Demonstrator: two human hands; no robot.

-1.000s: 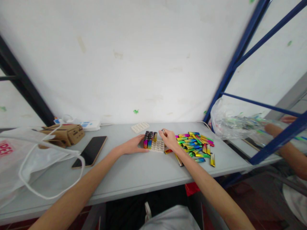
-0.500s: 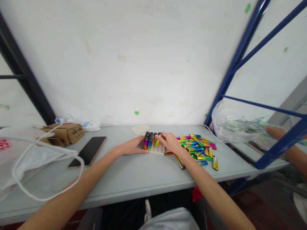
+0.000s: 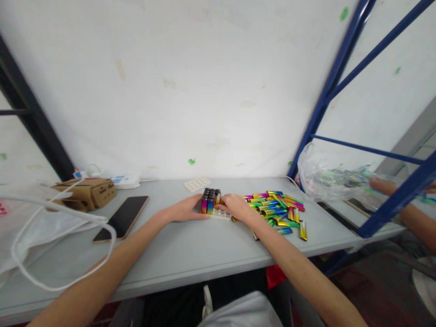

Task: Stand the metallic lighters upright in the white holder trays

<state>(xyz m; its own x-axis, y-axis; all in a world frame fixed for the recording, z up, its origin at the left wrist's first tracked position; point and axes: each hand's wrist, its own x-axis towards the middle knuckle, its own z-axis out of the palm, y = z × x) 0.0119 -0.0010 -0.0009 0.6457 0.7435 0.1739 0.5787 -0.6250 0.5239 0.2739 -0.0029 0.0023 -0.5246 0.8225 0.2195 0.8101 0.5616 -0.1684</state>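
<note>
A white tray point(image 3: 221, 214) with round sockets lies on the desk, its left part filled with upright lighters point(image 3: 210, 203) that have dark tops and shiny rainbow bodies. My left hand point(image 3: 185, 209) is braced round the tray's left end, thumb along the front and fingers behind, against the lighters. Above the tray's right part, my right hand point(image 3: 233, 206) has its fingers closed on a lighter beside the standing rows. The hand hides most of that lighter. To the right lies a loose pile of shiny multicoloured lighters point(image 3: 272, 210), partly behind my right forearm.
A second white socketed tray point(image 3: 197, 183) lies near the wall. At left are a phone point(image 3: 122, 218), a cardboard box point(image 3: 90, 193) and a white cable point(image 3: 112, 245). Beyond the blue frame point(image 3: 316, 109), another person's hand point(image 3: 384, 185) is near a clear plastic bag point(image 3: 309, 177).
My right hand has moved slightly left and lower over the tray, and the yellow lighter in its fingers is now mostly hidden. My left hand keeps its place. The view has shifted slightly.
</note>
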